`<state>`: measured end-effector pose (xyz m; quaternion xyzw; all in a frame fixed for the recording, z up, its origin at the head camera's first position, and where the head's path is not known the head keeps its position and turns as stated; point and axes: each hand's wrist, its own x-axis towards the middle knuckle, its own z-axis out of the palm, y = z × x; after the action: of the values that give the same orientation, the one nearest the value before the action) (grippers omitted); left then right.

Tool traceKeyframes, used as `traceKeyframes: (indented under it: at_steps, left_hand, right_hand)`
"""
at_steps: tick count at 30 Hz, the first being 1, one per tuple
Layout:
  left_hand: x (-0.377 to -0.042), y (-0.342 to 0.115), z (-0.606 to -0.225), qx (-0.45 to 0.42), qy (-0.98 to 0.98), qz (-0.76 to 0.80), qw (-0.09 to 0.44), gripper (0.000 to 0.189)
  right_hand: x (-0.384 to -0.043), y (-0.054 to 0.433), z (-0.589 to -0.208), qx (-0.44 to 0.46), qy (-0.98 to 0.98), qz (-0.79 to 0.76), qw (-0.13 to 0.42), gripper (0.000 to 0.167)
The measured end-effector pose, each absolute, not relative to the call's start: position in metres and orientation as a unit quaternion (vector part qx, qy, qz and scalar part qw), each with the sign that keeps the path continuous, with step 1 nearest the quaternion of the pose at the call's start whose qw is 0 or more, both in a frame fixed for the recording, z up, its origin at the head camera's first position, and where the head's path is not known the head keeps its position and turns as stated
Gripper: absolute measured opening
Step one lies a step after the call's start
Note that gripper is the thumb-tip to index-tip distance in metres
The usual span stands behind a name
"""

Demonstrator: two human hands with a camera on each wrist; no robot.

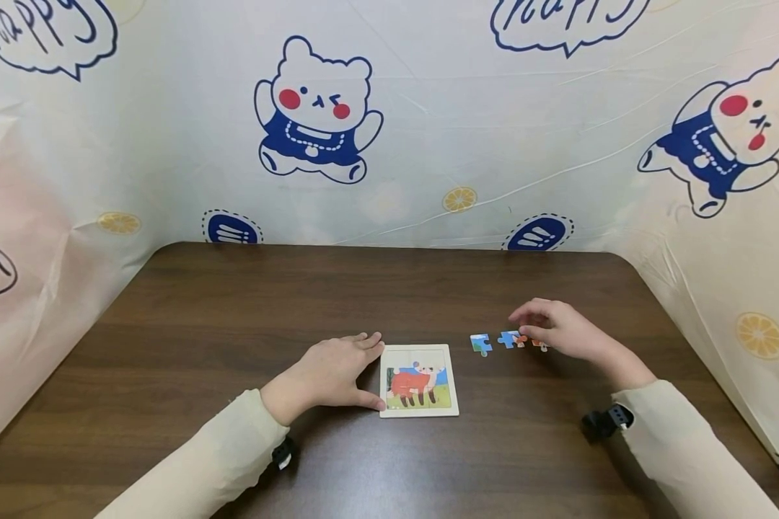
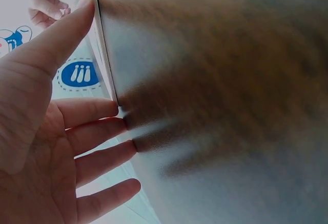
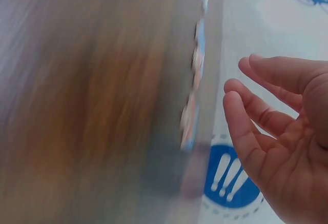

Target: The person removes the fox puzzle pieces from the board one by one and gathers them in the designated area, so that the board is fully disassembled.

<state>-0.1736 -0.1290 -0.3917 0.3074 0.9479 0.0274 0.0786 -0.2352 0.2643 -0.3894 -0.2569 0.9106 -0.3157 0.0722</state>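
A square white puzzle frame [image 1: 420,413] lies on the table, with a picture of a red-orange animal on grass inside it. My left hand [image 1: 334,371] rests along its left side, thumb and fingertips at the edge; the left wrist view shows these fingers [image 2: 95,126] straight and spread. Off to the right, my right hand [image 1: 565,330] hovers over a short row of jigsaw pieces, fingers loosely bent. Nothing sits between them in the right wrist view. A blue and green piece [image 1: 480,344], a blue and orange piece [image 1: 510,339] and an orange piece [image 1: 541,344], partly hidden by that hand, form the row.
The dark brown wooden table [image 1: 298,295] meets a white sheet [image 1: 422,130] printed with cartoon bears at its back and sides. Black straps with small devices sit at both wrists, the right one [image 1: 604,424] close over the tabletop.
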Motion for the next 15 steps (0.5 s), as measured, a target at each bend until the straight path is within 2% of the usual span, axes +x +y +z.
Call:
traceKeyframes:
  at_steps: [15]
  left_hand:
    - [-0.172, -0.127, -0.390, 0.300, 0.949, 0.029, 0.090, 0.093]
  right_hand:
    - [-0.232, 0.179, -0.385, -0.334, 0.884, -0.304, 0.120, 0.021]
